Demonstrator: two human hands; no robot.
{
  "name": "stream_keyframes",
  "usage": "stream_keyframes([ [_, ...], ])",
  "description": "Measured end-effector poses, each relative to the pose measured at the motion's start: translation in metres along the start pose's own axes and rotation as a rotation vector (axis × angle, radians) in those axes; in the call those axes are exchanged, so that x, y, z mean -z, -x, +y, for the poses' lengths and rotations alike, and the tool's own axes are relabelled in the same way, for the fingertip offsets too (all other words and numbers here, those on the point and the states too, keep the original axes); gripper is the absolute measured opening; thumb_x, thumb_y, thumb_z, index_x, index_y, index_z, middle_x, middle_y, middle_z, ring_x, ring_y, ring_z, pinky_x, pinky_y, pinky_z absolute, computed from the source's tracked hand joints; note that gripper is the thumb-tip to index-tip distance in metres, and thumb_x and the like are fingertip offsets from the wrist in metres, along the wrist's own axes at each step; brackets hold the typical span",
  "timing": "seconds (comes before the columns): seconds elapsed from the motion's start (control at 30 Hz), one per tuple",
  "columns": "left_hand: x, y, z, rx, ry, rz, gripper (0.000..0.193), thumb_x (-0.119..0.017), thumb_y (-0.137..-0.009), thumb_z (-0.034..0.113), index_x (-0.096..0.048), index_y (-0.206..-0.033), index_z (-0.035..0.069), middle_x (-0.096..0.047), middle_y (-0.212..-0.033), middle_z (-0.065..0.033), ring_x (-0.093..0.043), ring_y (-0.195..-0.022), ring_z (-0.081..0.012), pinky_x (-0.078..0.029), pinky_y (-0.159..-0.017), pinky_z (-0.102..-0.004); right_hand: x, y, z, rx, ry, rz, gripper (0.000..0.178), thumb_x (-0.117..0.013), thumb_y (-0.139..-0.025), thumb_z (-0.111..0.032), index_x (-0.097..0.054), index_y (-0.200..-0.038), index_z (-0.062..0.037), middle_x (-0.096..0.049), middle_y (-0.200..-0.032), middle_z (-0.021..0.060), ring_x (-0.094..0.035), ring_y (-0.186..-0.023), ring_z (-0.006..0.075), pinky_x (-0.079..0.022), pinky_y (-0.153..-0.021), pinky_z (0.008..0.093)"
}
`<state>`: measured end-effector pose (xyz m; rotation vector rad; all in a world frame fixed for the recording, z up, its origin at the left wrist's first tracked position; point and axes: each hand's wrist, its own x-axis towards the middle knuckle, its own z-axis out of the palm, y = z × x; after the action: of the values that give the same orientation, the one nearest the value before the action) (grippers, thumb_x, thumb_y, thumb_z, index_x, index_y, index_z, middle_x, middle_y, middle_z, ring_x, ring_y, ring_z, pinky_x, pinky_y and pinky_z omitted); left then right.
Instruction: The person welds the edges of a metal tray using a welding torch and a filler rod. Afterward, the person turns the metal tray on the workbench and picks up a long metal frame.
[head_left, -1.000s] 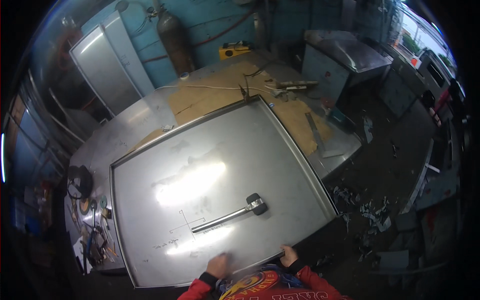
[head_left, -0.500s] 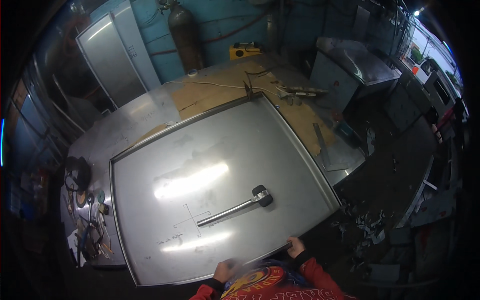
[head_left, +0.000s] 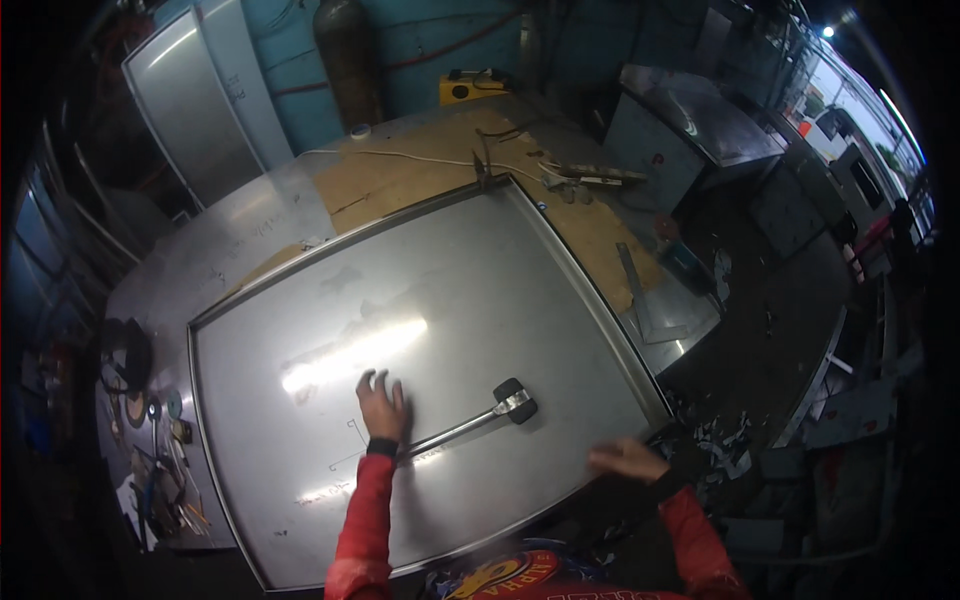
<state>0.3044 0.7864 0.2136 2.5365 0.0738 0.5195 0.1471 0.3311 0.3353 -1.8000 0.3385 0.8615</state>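
A large shallow sheet-metal panel (head_left: 480, 290) with raised edges lies across the table. On it rests a mallet (head_left: 514, 401) with a black head and a metal handle, the head pointing right. My left hand (head_left: 382, 408) is over the panel beside the end of that handle, fingers spread and holding nothing visible. It covers part of some drawn marker lines (head_left: 352, 440). By the panel's near right edge is my right hand (head_left: 632, 460), smeared by motion, so its fingers cannot be made out. Whether it touches the edge is unclear.
Assorted hand tools (head_left: 165, 480) lie on the table at the left. A metal square (head_left: 645, 310) and brown paper (head_left: 400, 170) are beyond the panel. Metal scraps (head_left: 725, 445) litter the floor at right. A gas cylinder (head_left: 350, 60) and a yellow machine (head_left: 468, 88) stand at the back.
Both hands have left the panel's near edge. My left hand has reached forward over the panel to the mallet's handle end; my right hand has moved slightly right and up. The view has shifted.
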Motion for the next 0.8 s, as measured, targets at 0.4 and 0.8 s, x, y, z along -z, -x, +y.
stream_keyframes([
  [0.4,-0.062,-0.049,0.017,0.080,-0.258,-0.051,0.056,-0.064,-0.092,0.031,-0.053,-0.138,0.002,-0.043,-0.147,-0.0254,-0.036,-0.140,-0.0436,-0.027,-0.116,-0.0564,0.122,-0.397,-0.289,0.750,0.169,0.782,0.117,-0.084,-0.074,-0.055,-0.028,-0.149,0.0146,-0.042,-0.148,0.0364,-0.042,-0.140,0.0430,-0.034,-0.116,0.0452],
  [0.8,-0.062,-0.061,0.013,0.159,-0.240,-0.110,0.061,-0.070,-0.086,0.029,-0.054,-0.140,0.006,-0.043,-0.148,-0.0223,-0.037,-0.140,-0.0420,-0.030,-0.114,-0.0545,0.161,-0.573,-0.409,1.100,-0.126,0.400,0.053,-0.048,-0.106,-0.044,-0.058,-0.138,-0.0018,-0.065,-0.121,0.0077,-0.058,-0.117,0.0181,-0.042,-0.104,0.0319],
])
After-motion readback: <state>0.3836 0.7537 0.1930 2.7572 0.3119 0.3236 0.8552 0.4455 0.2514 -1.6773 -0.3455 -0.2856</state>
